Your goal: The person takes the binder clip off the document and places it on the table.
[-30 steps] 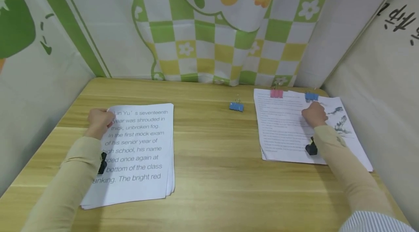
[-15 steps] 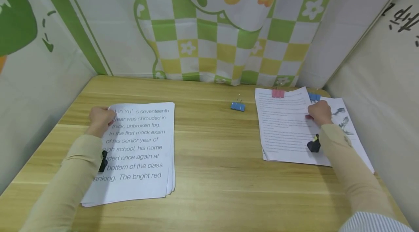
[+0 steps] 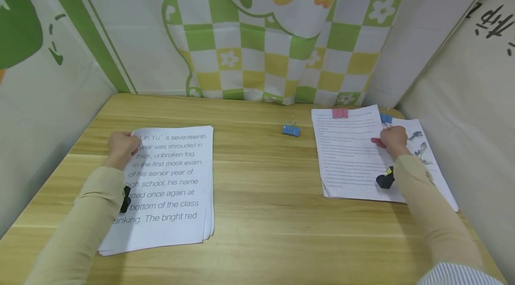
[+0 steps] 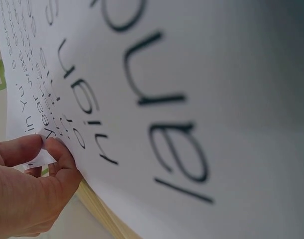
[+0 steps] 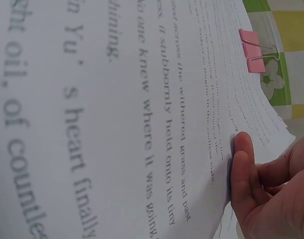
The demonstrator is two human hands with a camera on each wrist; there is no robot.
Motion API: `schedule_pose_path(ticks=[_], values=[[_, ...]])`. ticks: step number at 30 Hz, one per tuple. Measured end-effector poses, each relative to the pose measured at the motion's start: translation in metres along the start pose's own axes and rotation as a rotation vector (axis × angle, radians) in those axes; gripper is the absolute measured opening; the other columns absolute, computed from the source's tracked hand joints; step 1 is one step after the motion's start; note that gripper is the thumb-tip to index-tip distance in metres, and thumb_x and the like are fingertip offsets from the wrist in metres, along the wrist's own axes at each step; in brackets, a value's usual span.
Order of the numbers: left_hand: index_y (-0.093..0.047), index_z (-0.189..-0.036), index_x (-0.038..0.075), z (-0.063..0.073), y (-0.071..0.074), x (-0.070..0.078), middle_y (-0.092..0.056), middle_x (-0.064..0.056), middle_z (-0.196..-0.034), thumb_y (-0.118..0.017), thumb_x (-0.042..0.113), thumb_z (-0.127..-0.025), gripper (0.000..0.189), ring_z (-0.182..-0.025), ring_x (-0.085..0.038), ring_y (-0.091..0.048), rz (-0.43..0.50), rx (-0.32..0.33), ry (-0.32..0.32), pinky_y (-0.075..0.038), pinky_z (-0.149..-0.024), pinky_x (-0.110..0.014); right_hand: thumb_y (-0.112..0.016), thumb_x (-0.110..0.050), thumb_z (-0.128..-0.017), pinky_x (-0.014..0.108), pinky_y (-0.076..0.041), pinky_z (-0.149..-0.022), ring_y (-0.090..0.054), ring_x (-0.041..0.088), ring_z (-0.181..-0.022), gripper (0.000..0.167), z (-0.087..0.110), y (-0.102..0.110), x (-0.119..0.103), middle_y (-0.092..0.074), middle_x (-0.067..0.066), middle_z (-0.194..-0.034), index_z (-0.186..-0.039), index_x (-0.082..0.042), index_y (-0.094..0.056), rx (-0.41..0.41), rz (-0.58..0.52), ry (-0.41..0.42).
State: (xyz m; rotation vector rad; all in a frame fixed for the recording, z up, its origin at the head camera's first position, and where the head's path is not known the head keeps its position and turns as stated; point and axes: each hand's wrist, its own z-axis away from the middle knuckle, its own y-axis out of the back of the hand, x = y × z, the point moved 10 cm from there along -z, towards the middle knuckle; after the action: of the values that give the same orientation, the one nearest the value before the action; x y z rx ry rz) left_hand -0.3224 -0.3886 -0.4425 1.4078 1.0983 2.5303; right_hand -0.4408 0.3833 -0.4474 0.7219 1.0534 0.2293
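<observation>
A stack of large-print sheets [image 3: 169,186] lies on the left of the table. My left hand [image 3: 122,147] pinches its upper left corner between thumb and fingers, seen close in the left wrist view. To the right lies a stack of small-print sheets [image 3: 348,155] with a pink binder clip [image 3: 339,113] on its top edge. My right hand [image 3: 394,139] pinches the right edge of these sheets, whose upper right corner is raised. Beneath and beside them is a picture sheet [image 3: 438,178]. A blue binder clip [image 3: 386,118] at its top is partly covered by the raised corner.
A loose blue binder clip [image 3: 291,130] stands at the back of the wooden table [image 3: 261,186], between the two stacks. A checked curtain [image 3: 277,44] hangs behind the table, and pale cloth walls close in both sides.
My right hand has moved slightly right from over the sheets to their edge. The small-print sheets' upper right corner has risen, covering part of the blue clip. My left hand has stayed put.
</observation>
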Motion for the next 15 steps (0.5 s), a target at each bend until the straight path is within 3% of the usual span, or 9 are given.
schedule_pose_path(ticks=[11, 15], values=[[-0.037, -0.138, -0.010, 0.000, 0.000, 0.000, -0.053, -0.021, -0.109, -0.044, 0.004, -0.085, 0.055, -0.053, -0.002, -0.045, -0.001, -0.002, -0.003, -0.047, -0.046, -0.017, -0.030, -0.008, -0.094, 0.014, -0.054, -0.050, -0.051, -0.007, -0.042, 0.051, -0.001, 0.000, 0.007, -0.036, 0.028, -0.146, -0.142, 0.009, -0.031, -0.029, -0.067, 0.010], [-0.035, -0.139, -0.010, 0.000, 0.002, 0.002, -0.051, -0.024, -0.114, -0.044, 0.004, -0.085, 0.056, -0.054, -0.002, -0.045, -0.001, -0.008, -0.014, -0.047, -0.047, -0.016, -0.029, -0.009, -0.094, 0.013, -0.054, -0.052, -0.051, -0.008, -0.043, 0.049, 0.002, 0.002, 0.014, -0.038, 0.027, -0.144, -0.140, 0.008, -0.035, -0.022, -0.107, -0.004]])
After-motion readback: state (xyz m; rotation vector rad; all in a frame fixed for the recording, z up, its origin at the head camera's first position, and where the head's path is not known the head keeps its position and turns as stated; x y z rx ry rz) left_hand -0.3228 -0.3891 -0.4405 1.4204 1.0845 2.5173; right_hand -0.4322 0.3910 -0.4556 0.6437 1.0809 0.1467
